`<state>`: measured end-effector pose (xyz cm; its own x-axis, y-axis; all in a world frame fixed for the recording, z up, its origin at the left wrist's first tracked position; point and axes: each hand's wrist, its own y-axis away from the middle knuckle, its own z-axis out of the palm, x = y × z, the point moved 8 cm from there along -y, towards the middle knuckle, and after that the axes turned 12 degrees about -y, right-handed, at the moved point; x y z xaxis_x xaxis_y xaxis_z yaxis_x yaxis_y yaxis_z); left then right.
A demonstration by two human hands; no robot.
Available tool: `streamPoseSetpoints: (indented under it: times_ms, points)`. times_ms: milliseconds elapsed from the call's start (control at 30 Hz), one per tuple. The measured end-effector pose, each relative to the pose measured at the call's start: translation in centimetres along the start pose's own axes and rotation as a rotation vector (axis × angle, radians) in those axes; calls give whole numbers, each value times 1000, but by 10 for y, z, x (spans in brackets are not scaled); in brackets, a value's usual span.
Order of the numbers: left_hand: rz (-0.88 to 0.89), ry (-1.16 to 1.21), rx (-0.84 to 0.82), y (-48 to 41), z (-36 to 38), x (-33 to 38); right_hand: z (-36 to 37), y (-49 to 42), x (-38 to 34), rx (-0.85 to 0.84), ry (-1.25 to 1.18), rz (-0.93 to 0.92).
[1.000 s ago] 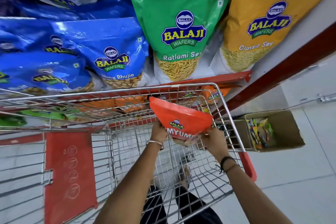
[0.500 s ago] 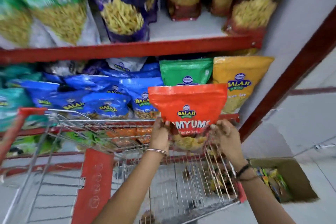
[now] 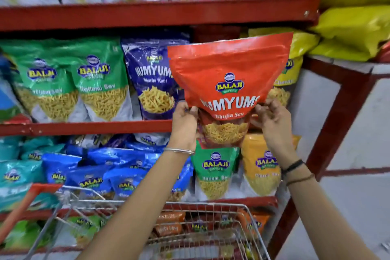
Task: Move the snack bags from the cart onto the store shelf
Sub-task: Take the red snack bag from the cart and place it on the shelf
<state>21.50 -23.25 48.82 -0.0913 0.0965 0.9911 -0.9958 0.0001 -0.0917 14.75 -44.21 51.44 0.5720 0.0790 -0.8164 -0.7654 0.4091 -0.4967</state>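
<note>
Red bag (image 3: 228, 69), both hands gripping, hides yellow bag (image 3: 295, 65) behind.

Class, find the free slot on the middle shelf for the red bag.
The gap sits behind the red Bhujia Sev bag, between the purple Numyums bag and yellow bag. Leftward, the green Ratlami Sev bags crowd.

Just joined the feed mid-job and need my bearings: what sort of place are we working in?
Most likely a grocery or snack shop aisle. Red metal shelves hold rows of branded snack bags, a wire shopping cart stands in front, and both hands lift an orange snack bag toward the shelf.
</note>
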Motion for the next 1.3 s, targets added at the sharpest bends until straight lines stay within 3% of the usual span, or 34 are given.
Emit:
streamPoseSetpoints:
  times_ms: [233,467,733,833,900,967,1067,1300]
  points:
    - [178,90,77,-86,30,27,11,-93,37,46,-163,-43]
    - [32,-91,96,-164,39,10,16,-156,105,164,-112,70]
    - [31,-280,137,-199,37,-7,22,-177,127,232,1,82]
    - [85,-437,45,-183,37,-9,23,-180,137,140,124,94]
    - [126,-539,-60,-174,37,-16,18,-175,154,107,231,223]
    - [148,-613,-186,-167,37,-26,13,-167,169,92,223,367]
    - [161,-642,-333,-157,36,-34,12,-160,175,54,181,433]
    - [170,-727,-404,-132,30,-23,5,-133,147,59,146,449]
